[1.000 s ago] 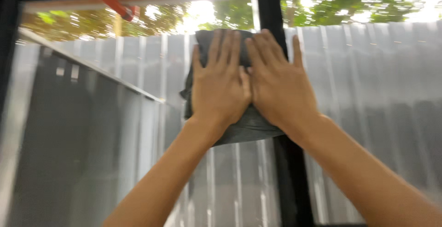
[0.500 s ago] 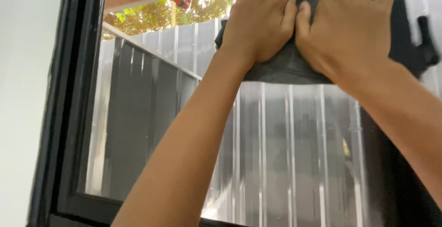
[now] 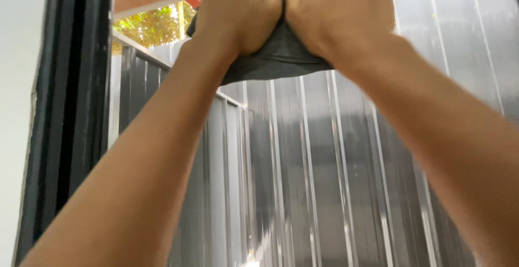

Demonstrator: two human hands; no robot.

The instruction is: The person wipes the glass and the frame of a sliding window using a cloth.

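Window pane (image 3: 324,180): glass in a black frame (image 3: 70,110), corrugated fence behind.
Cloth (image 3: 275,61): dark grey — pressed against the pane, near the top.
Left hand (image 3: 238,10): flat on the cloth, fingers cut off.
Right hand (image 3: 338,10): flat on the cloth — thumb touching the left.

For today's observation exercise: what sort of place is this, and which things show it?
Probably indoors at a building's window facing a yard: a black window frame, a corrugated metal fence and trees beyond. Both hands, left hand and right hand, press a grey cloth against the glass.
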